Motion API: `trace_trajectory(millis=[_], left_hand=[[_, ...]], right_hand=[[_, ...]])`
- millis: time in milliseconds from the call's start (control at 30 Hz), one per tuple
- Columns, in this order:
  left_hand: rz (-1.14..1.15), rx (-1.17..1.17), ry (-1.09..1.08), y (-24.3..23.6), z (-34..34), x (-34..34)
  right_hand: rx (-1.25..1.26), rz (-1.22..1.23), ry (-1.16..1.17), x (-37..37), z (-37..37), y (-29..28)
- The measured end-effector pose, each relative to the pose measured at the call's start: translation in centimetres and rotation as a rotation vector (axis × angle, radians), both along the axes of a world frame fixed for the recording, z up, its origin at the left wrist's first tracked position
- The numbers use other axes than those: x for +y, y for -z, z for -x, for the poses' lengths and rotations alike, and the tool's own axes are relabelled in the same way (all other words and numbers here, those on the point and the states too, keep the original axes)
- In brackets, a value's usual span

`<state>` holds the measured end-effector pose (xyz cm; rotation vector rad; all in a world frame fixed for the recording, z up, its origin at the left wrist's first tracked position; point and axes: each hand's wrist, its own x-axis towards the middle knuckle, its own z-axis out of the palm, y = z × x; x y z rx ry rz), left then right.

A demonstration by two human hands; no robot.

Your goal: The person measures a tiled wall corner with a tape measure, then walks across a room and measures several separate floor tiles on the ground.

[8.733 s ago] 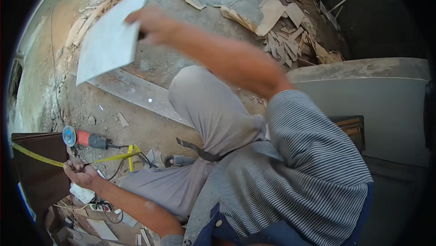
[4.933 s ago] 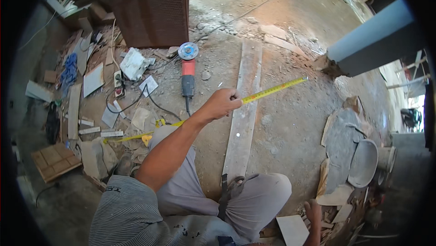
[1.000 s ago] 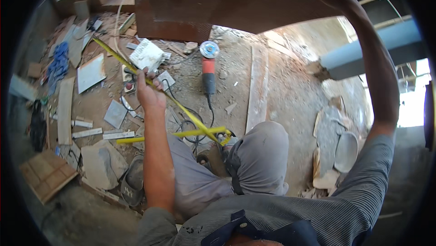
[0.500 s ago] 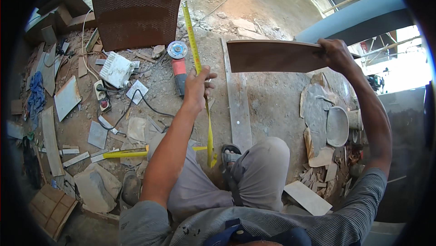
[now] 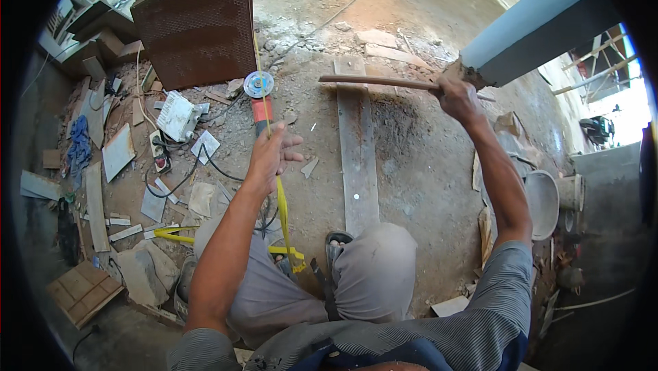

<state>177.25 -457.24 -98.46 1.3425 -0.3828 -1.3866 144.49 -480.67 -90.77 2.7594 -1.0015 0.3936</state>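
Observation:
My left hand (image 5: 271,158) pinches the yellow blade of a tape measure (image 5: 282,210) near the thumb, its other fingers partly spread. The blade stretches upward past an angle grinder (image 5: 262,109) to a large brown tile (image 5: 195,32) standing on edge, and hangs below the hand toward my feet. Whether its tip touches that tile I cannot tell. With my right hand (image 5: 458,100) I grip the right end of a narrow brown tile strip (image 5: 377,81). It is held out level and seen nearly edge-on, above a long board (image 5: 358,172).
Left of me lie a white box-shaped device (image 5: 181,116), a power strip (image 5: 160,152), a black cable, tile scraps and stones. A grey basin (image 5: 541,203) and a bucket (image 5: 570,191) stand at the right. A pale blue-grey column (image 5: 531,18) rises at the upper right.
The tile strip has tipped from showing its broad face to nearly edge-on, and my right hand has come inward. My left hand has shifted left and lower with the tape blade, now turned edge-on.

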Motion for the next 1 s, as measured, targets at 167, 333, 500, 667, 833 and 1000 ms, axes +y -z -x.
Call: trace_trajectory(millis=[167,333,500,667,833,1000], left_hand=[[-0.060,-0.139,0.023,0.8,-0.2,1.1],[-0.078,-0.278,0.104,1.2,-0.8,0.9],[-0.025,-0.252,0.037,1.4,-0.7,-0.1],[0.001,-0.264,-0.023,2.6,-0.7,0.2],[-0.090,-0.383,0.121,2.9,-0.9,1.6],[-0.139,-0.401,0.257,2.1,-0.4,2.7]], right_hand=[[-0.110,0.015,-0.081,2.7,3.0,4.7],[-0.231,0.088,-0.124,7.6,6.2,9.5],[-0.187,-0.126,0.061,13.9,8.8,17.9],[-0.141,-0.196,0.130,16.1,10.0,25.5],[0.124,-0.304,0.153,15.9,10.3,27.7],[0.271,-0.338,0.141,15.5,9.8,27.6]])
